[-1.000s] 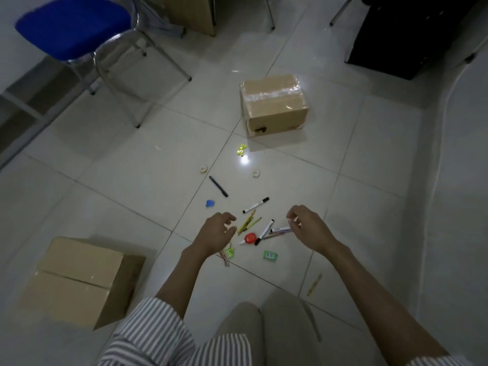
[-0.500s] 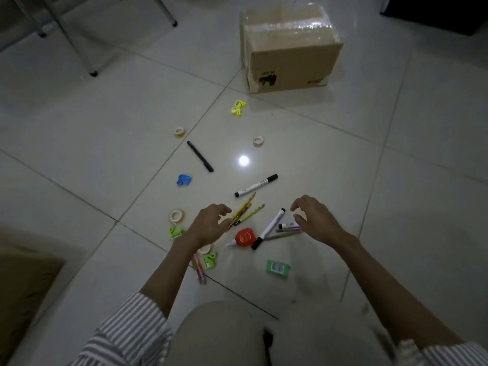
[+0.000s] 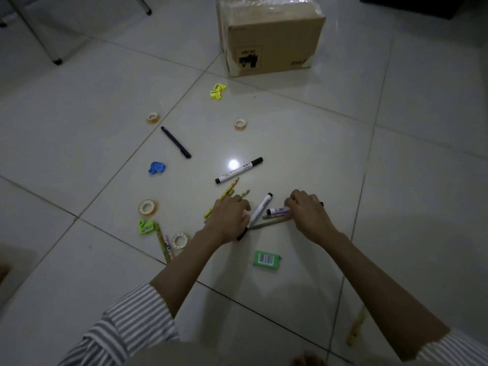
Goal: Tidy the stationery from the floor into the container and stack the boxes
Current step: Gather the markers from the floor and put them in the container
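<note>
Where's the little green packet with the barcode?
In the head view, the green packet lies on the floor slightly right of centre, nearer the person than the left hand and the right hand, which curls round a labelled marker.

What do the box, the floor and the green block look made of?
Box: matte brown cardboard, likely; glossy clear tape on top. Floor: glazed tile, seemingly; it shows a glare spot and dark grout lines. Green block: unclear; a barcode label shows, perhaps a paper sleeve.
</note>
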